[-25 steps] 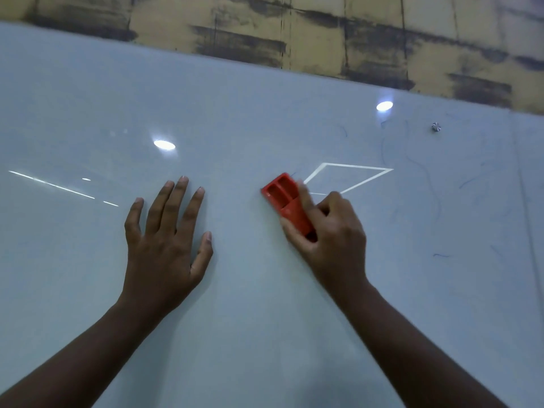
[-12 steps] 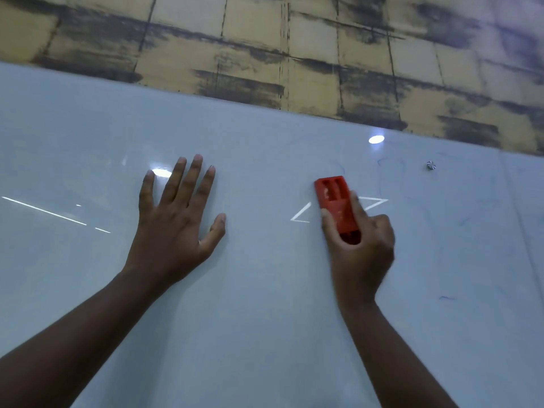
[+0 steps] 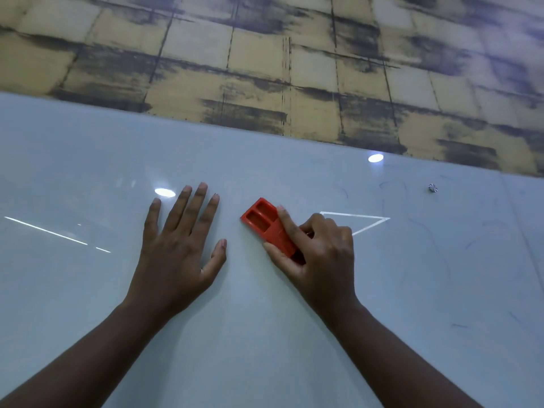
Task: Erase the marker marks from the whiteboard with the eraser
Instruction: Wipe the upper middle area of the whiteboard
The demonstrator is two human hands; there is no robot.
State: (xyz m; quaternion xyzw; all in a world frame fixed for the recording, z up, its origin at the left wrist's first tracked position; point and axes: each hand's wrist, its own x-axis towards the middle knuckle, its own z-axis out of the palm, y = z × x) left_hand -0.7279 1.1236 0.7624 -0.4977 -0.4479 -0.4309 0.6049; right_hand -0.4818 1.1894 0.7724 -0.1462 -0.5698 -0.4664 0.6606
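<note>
Head view looks down the whiteboard (image 3: 265, 334), and the red eraser (image 3: 266, 225) lies flat against it about midway across, not far below the board's top edge, tilted so its free end points up and to the left. The right hand (image 3: 321, 254) grips it: forefinger laid along its back, thumb pinching its near side, the other fingers curled in behind. Just to the left, well clear of the eraser, the left hand (image 3: 179, 245) rests palm-down on the board, fingers straight and spread, holding nothing; it looks to be steadying the person.

Under and around the eraser I can make out no ink. What remains sits toward the right edge of the board: faint blue marker marks (image 3: 424, 231), thin curls and strokes, running from near the top edge downward, with a short dash (image 3: 460, 326) lower down. A small round fastener (image 3: 433, 187) is fixed near the top right corner. The bright triangle (image 3: 368, 220) beside the right hand and the streak (image 3: 44, 230) near the left edge seem to be reflections of lights, not ink.

So the wiping is under way, I'd judge, with the right part left to do. The next move calls for carrying the eraser rightward, flat and pressed, across those blue lines, probably in overlapping passes since they are scattered. Above the top edge runs a stained yellow tiled wall (image 3: 265, 69).
</note>
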